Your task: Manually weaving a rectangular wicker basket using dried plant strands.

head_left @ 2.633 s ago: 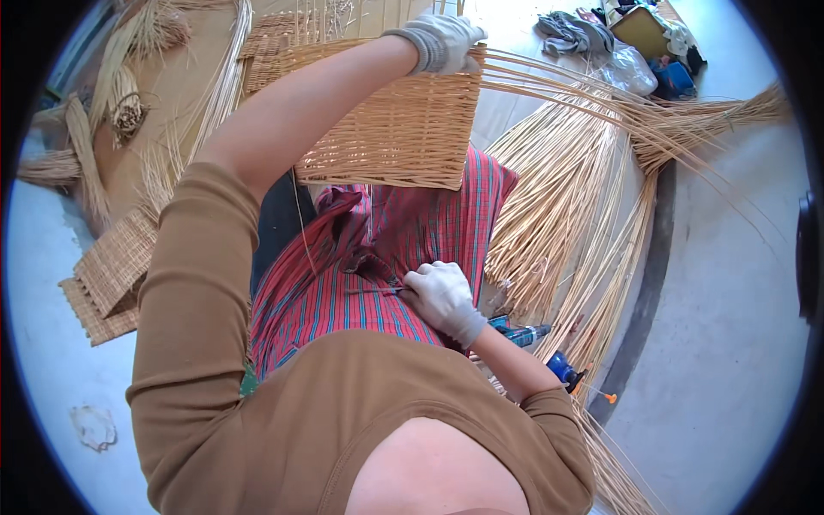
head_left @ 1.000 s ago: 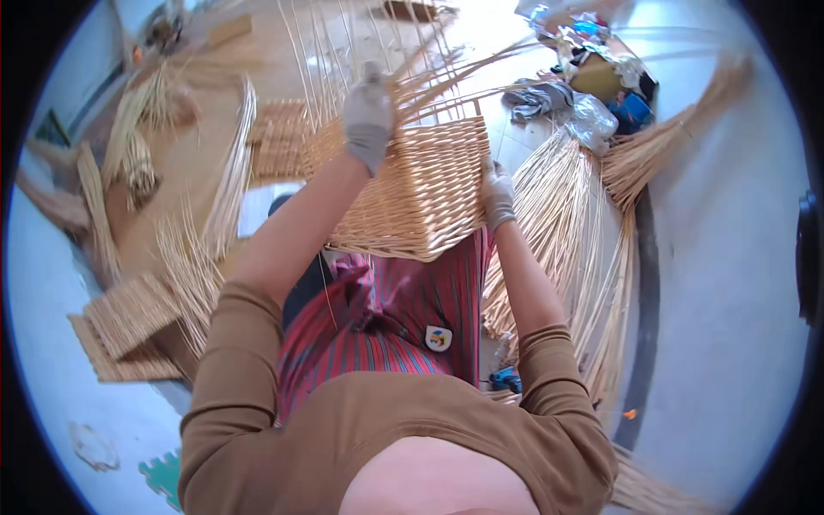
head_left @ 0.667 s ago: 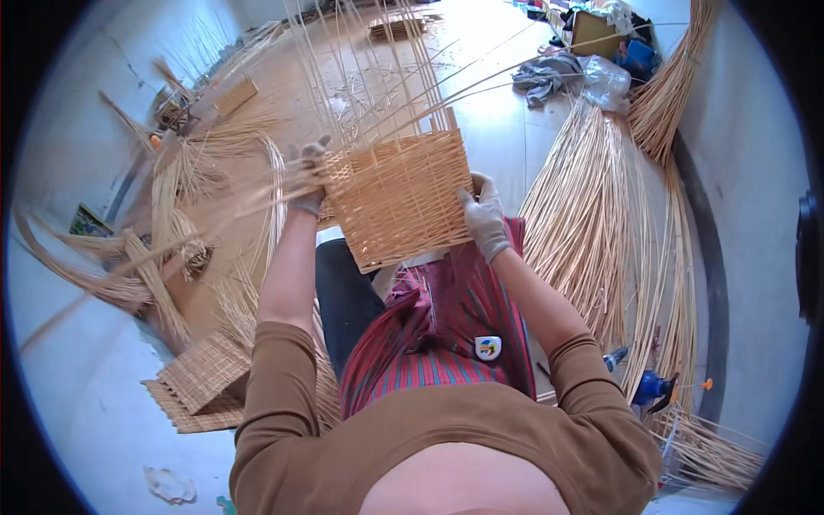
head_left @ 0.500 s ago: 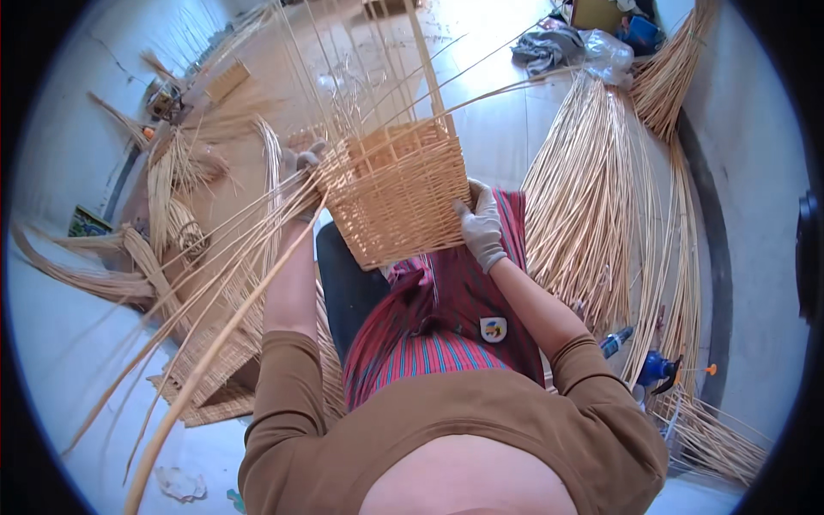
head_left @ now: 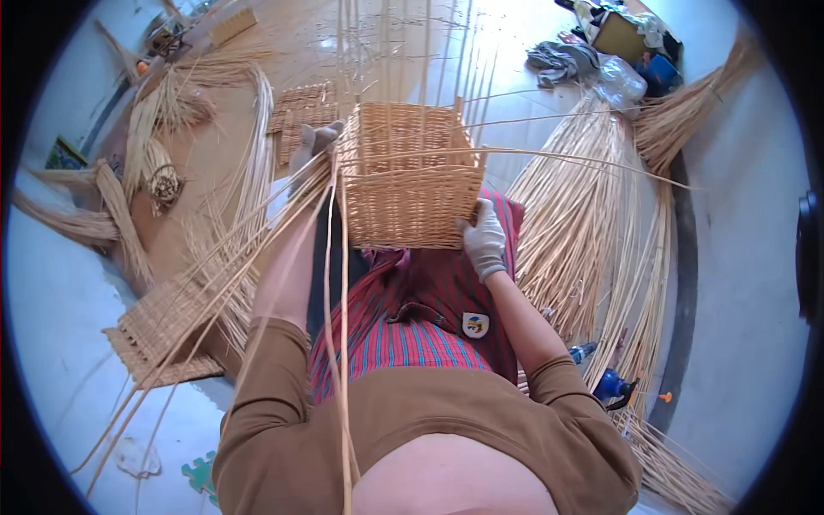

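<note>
A square woven wicker basket (head_left: 416, 210) is held up over my lap, with its open side facing up and away. Long upright stakes rise from its far side, and loose strands trail from its left corner toward me and to the lower left. My left hand (head_left: 314, 146), in a pale glove, is closed at the basket's upper left side; the strands and wall partly hide its fingers. My right hand (head_left: 484, 239), gloved too, grips the lower right corner, thumb on the near wall. One long thin strand (head_left: 592, 157) sticks out to the right.
A large bundle of wicker rods (head_left: 571, 232) lies on the right, with a blue spray bottle (head_left: 614, 388) near its lower end. More bundles (head_left: 163, 176) and flat woven panels (head_left: 167, 322) are on the left. Cloth (head_left: 562, 64) and a plastic bag (head_left: 618, 83) sit at the back right.
The basket has turned from a tilt to nearly level, and its stakes have swung rightward. The thick trailing strands have shifted from lower left toward my chest. Both hands have kept their hold.
</note>
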`<state>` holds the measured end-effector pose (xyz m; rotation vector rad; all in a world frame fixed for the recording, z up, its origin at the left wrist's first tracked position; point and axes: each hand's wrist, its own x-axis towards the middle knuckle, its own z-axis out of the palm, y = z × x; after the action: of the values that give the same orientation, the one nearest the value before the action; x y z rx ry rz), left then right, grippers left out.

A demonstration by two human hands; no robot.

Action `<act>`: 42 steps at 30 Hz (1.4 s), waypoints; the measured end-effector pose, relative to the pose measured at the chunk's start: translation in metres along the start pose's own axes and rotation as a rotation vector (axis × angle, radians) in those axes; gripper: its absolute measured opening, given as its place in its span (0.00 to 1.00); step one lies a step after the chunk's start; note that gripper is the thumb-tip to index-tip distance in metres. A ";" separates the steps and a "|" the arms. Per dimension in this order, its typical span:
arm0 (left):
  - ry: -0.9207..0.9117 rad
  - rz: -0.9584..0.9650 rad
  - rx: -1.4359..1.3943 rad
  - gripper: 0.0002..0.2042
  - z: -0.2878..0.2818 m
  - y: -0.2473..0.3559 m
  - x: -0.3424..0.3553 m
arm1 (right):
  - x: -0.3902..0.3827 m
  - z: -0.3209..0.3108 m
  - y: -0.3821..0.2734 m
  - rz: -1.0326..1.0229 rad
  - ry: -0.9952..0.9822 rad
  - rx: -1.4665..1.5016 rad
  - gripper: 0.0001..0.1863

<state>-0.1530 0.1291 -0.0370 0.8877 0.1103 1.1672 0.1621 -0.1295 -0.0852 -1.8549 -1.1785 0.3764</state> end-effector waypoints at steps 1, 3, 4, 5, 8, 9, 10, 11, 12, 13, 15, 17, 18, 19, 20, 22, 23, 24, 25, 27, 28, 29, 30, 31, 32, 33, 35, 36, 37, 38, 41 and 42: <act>0.106 -0.013 -0.125 0.26 0.001 -0.007 -0.009 | -0.005 0.002 -0.001 0.019 0.001 0.029 0.27; 0.319 0.055 0.161 0.17 0.012 -0.010 -0.036 | -0.019 0.004 -0.011 -0.061 0.072 0.096 0.30; 0.398 0.059 0.168 0.15 0.022 -0.011 -0.052 | -0.027 0.004 -0.020 -0.100 0.162 0.014 0.32; 0.586 0.039 0.196 0.12 0.038 -0.017 -0.072 | -0.036 0.003 -0.032 -0.136 0.267 -0.061 0.33; 0.577 0.246 0.797 0.11 0.082 -0.026 -0.119 | -0.064 0.000 -0.080 -0.224 0.021 0.063 0.26; 0.639 0.252 1.040 0.11 0.091 -0.020 -0.130 | -0.071 0.002 -0.099 -0.035 -0.280 0.268 0.15; 0.633 0.296 0.962 0.13 0.097 -0.015 -0.137 | -0.077 0.001 -0.116 -0.258 -0.370 0.300 0.10; 0.576 0.397 0.881 0.15 0.102 -0.012 -0.141 | -0.082 0.005 -0.132 -0.396 -0.410 0.274 0.09; 0.646 0.296 0.864 0.14 0.101 -0.003 -0.144 | -0.084 0.009 -0.146 -0.497 -0.502 0.248 0.09; 0.670 0.324 0.848 0.14 0.100 0.001 -0.145 | -0.086 0.013 -0.158 -0.587 -0.537 0.260 0.09; 0.603 0.236 0.791 0.15 0.095 0.007 -0.150 | -0.089 0.021 -0.180 -0.749 -0.574 0.360 0.08; 0.581 0.203 0.808 0.15 0.091 0.006 -0.160 | -0.091 0.026 -0.200 -0.864 -0.572 0.362 0.11; 0.570 0.195 0.827 0.15 0.091 0.004 -0.166 | -0.093 0.028 -0.210 -0.862 -0.558 0.342 0.13; 0.561 0.183 0.847 0.16 0.091 0.002 -0.173 | -0.094 0.028 -0.221 -0.898 -0.532 0.347 0.15; 0.545 0.172 0.867 0.16 0.093 0.000 -0.180 | -0.095 0.029 -0.232 -0.907 -0.575 0.292 0.17; 0.515 0.131 0.893 0.17 0.098 0.003 -0.190 | -0.095 0.030 -0.250 -1.062 -0.467 0.498 0.21; 0.499 0.114 0.904 0.17 0.102 0.007 -0.190 | -0.094 0.030 -0.255 -1.113 -0.426 0.590 0.24; 0.471 0.100 0.930 0.18 0.108 0.014 -0.190 | -0.091 0.033 -0.260 -1.224 -0.388 0.561 0.17; 0.439 0.086 0.966 0.18 0.115 0.022 -0.187 | -0.089 0.033 -0.260 -1.290 -0.463 0.472 0.15; 0.323 0.126 1.132 0.19 0.133 0.041 -0.177 | -0.083 0.036 -0.257 -1.348 -0.739 0.236 0.12; 0.252 0.183 1.259 0.20 0.145 0.049 -0.169 | -0.081 0.037 -0.254 -1.303 -0.724 0.170 0.13; 0.178 0.254 1.414 0.20 0.156 0.059 -0.160 | -0.081 0.035 -0.250 -1.291 -0.734 0.137 0.13; 0.102 0.354 1.561 0.21 0.168 0.064 -0.153 | -0.083 0.032 -0.248 -1.277 -0.752 0.110 0.15; 0.077 0.411 1.611 0.21 0.179 0.066 -0.144 | -0.084 0.026 -0.246 -1.263 -0.764 0.086 0.16; 0.139 0.355 1.571 0.24 0.189 0.063 -0.138 | -0.086 0.017 -0.245 -1.204 -0.751 0.106 0.18; 0.112 0.390 1.432 0.26 0.195 0.061 -0.131 | -0.086 0.007 -0.246 -1.183 -0.792 0.063 0.19; 0.155 0.285 0.902 0.31 0.196 0.050 -0.114 | -0.080 -0.015 -0.246 -1.151 -0.768 0.073 0.20; 0.126 0.433 1.027 0.22 0.188 0.054 -0.104 | -0.072 -0.029 -0.242 -1.098 -0.815 0.084 0.19; 0.196 0.445 0.916 0.19 0.179 0.054 -0.100 | -0.059 -0.039 -0.235 -1.026 -0.781 0.084 0.16; 0.277 0.427 0.830 0.17 0.168 0.056 -0.101 | -0.040 -0.049 -0.223 -0.852 -0.685 0.103 0.12; 0.292 0.475 0.828 0.14 0.137 0.055 -0.125 | 0.038 -0.039 -0.171 -0.425 -0.396 0.865 0.26; 0.238 0.520 0.867 0.14 0.130 0.052 -0.132 | 0.052 -0.026 -0.154 -0.126 -0.334 1.128 0.30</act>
<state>-0.1825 -0.0456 0.0363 1.5904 0.6464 1.7497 0.1168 -0.0742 0.0629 -0.7448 -0.9528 1.0474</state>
